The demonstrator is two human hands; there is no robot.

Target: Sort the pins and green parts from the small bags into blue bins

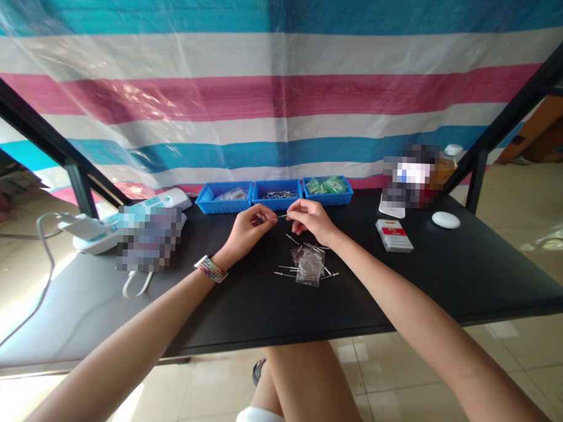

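Observation:
Between my fingertips, just in front of the blue bins, stretches a thin metal pin, seemingly a blind rivet (282,216). My left hand (249,229) pinches one end of it, and a patterned band circles that wrist. The other end sits at the fingertips of my right hand (311,219), closed in a pinch as well. Nearer to me lies a small heap of loose rivets (286,274) with small clear plastic bags (311,267) on top. Behind my hands, the middle blue bin (277,204) holds many similar metal pins.
The left blue bin (224,207) contains clear bags, the right blue bin (328,200) green packets. At left are a power strip (166,199) and cable; at right a cigarette pack (394,235), a white oval object (446,220) and a bottle (449,161). A striped sheet (277,81) hangs behind.

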